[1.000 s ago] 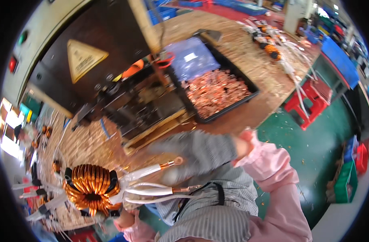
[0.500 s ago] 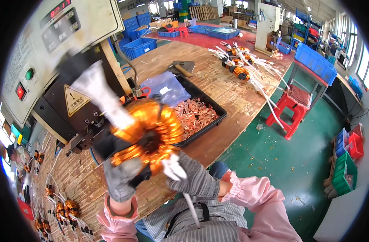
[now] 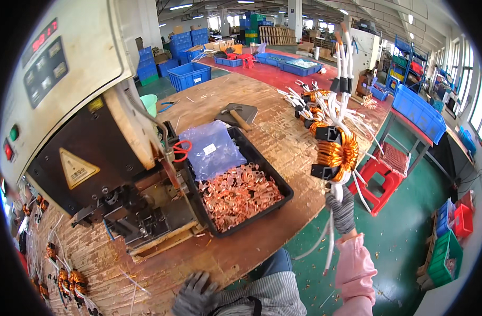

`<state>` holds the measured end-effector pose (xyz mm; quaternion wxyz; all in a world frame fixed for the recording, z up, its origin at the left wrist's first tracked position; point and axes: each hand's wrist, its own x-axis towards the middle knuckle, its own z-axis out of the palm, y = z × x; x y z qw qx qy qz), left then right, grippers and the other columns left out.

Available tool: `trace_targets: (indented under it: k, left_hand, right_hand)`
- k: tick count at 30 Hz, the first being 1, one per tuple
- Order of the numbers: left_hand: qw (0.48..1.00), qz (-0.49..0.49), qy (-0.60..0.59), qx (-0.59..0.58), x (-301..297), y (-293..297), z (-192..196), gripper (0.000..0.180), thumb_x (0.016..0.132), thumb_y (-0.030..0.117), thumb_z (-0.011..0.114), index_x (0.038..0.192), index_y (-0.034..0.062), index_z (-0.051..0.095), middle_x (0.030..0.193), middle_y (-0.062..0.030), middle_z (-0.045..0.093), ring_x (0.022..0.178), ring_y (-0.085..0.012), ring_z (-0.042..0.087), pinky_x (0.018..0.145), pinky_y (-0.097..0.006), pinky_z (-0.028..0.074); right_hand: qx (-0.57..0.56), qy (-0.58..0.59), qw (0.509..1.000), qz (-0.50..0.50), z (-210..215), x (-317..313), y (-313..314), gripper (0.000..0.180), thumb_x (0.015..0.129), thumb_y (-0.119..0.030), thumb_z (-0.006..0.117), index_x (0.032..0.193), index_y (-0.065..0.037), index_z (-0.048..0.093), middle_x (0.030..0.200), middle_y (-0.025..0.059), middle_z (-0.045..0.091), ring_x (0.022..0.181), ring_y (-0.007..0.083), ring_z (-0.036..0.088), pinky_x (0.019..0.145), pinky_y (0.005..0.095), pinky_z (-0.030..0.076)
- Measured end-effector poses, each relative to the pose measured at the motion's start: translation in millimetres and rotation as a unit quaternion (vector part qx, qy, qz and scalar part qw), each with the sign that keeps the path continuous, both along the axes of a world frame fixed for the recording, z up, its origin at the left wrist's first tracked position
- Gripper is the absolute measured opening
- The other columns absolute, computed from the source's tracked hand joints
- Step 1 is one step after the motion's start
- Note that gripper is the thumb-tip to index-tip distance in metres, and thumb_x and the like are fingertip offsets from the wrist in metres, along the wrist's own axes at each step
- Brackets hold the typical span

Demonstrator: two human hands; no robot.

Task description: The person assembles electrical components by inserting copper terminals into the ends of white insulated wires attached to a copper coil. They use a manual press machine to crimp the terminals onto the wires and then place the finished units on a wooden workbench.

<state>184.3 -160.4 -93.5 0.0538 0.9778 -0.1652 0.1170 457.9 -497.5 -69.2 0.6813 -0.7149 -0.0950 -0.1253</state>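
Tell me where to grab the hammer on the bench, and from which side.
Probably by the wooden handle, from the near right: it is slim and slants that way, while the hammer head lies farther off. The black tray sits close on the left.

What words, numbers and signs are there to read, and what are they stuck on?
I won't copy the writing, but here's where it is:
Red glowing digits: on the display of the big machine.
Keypad markings: too small to read.
Yellow warning triangle on the machine's dark panel: its print is too small to read.
White label on the blue bag: too small to read.
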Motion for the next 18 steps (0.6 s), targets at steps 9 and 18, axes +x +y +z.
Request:
trace_targets:
  k: [9,18]
  left_hand:
    - [0.995,0.064,0.057,-0.045,2,-6,2,0.040,0.070,0.019,0.060,0.109,0.0118,0.053,0.116,-0.0186,0.048,0.106,-0.0377,0.047,0.087,-0.049,0.039]
    - [0.996,0.069,0.042,-0.033,12,-6,3,0.036,0.066,0.021,0.062,0.101,0.0131,0.055,0.112,-0.0160,0.051,0.100,-0.0350,0.050,0.083,-0.047,0.041]
  right_hand:
    - [-0.040,0.038,0.998,-0.034,40,225,-20,0.018,0.082,-0.018,0.053,0.094,-0.004,0.055,0.062,0.0012,0.050,0.047,0.0097,0.045,0.042,0.0239,0.036]
    - [-0.612,0.039,0.789,-0.051,91,320,37,0.058,0.071,-0.042,0.064,0.119,-0.011,0.051,0.111,0.0174,0.057,0.100,0.0313,0.056,0.086,0.0367,0.043]
